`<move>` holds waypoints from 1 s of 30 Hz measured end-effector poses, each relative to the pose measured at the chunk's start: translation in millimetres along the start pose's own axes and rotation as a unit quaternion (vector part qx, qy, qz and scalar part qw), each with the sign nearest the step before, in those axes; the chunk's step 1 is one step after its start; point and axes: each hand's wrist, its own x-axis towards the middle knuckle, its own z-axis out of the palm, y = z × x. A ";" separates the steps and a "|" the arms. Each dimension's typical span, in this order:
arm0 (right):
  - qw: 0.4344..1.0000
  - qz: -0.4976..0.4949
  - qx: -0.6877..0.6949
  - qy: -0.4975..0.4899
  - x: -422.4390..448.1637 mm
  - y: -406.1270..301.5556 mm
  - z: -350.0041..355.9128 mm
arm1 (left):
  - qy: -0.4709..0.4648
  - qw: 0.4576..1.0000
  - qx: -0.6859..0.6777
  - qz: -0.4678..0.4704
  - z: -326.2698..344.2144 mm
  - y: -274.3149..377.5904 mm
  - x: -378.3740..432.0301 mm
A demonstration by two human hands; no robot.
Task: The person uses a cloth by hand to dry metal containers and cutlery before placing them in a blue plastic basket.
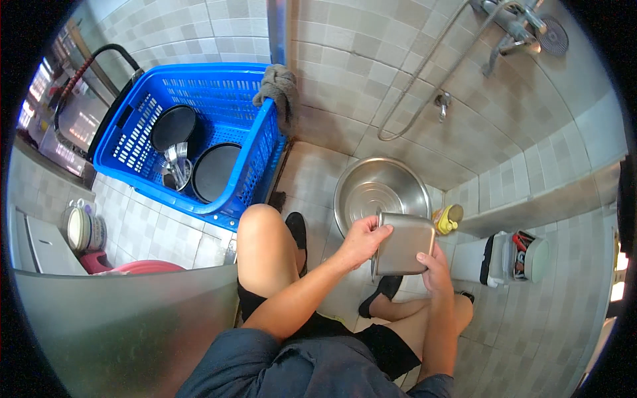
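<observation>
Both of my hands grip a rectangular stainless steel pan point(407, 246) with a flared rim, tilted on its side. My left hand point(365, 242) pinches the rimmed end, thumb on the outer wall. At the opposite lower corner, my right hand point(436, 267) holds the closed end. Its inside faces away and cannot be seen. Just beyond the pan, a round stainless steel basin point(380, 181) rests on the tiled floor, its near edge partly covered by the pan and my left hand.
At left, a blue plastic basket point(199, 69) holds black round pans point(216, 171) and metal forks point(175, 156) in a cup. A grey cloth point(277, 92) hangs over its corner. A yellow bottle point(448, 219) stands beside the basin. A shower hose point(423, 94) loops down the wall.
</observation>
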 end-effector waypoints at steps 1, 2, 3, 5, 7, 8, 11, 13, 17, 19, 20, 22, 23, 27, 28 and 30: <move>1.000 0.000 -0.004 -0.005 10.4 -2.1 -4.4 | 0.023 0.999 -0.025 -0.013 -0.5 0.8 0.4; 0.999 0.020 -0.043 -0.026 25.2 -3.6 -14.5 | 0.046 0.997 -0.050 -0.026 -1.4 1.8 0.4; 0.995 0.038 -0.083 -0.044 40.3 -8.6 -23.3 | 0.045 0.997 -0.053 -0.021 -2.7 -1.0 3.8; 0.966 -0.007 -0.247 0.075 86.9 -26.1 -6.4 | 0.112 0.993 0.045 0.014 -15.5 -17.2 10.0; 0.949 -0.101 -0.291 0.066 139.5 -48.0 37.3 | 0.171 0.980 0.095 0.024 -19.7 -28.7 16.7; 0.933 -0.146 -0.326 0.045 164.1 -58.0 66.9 | 0.195 0.972 0.126 0.026 -21.4 -30.5 18.3; 0.919 -0.190 -0.339 -0.060 237.9 -65.7 161.7 | 0.233 0.960 0.155 0.031 -25.4 -49.1 25.8; 0.899 -0.243 -0.360 -0.055 281.8 -67.2 225.6 | 0.237 0.962 0.137 0.007 -25.0 -62.3 29.2; 0.854 -0.324 -0.407 -0.025 340.1 -79.8 318.3 | 0.224 0.961 0.163 -0.016 -11.3 -26.7 16.6; 0.798 -0.332 -0.503 0.025 352.1 -82.2 354.7 | 0.229 0.966 0.123 -0.017 -13.8 -32.7 18.8; 0.799 -0.331 -0.501 0.025 355.3 -84.4 363.3 | 0.228 0.969 0.092 -0.016 -12.9 -34.7 18.7; 0.815 -0.205 -0.542 -0.012 360.2 -86.6 375.5 | 0.229 0.970 0.082 0.000 -13.6 -40.8 20.0; 0.815 -0.204 -0.542 -0.013 361.3 -86.9 378.2 | 0.227 0.971 0.072 0.017 -12.3 -44.6 19.8; 0.838 -0.190 -0.510 -0.025 371.3 -86.2 371.2 | 0.225 0.971 0.067 0.034 -13.2 -53.8 21.1; 0.857 -0.180 -0.482 -0.015 374.5 -86.1 367.5 | 0.221 0.972 0.068 0.035 -12.9 -54.5 20.5; 0.873 -0.173 -0.456 0.001 384.1 -84.1 351.9 | 0.231 0.969 0.088 0.027 -10.4 -55.2 20.3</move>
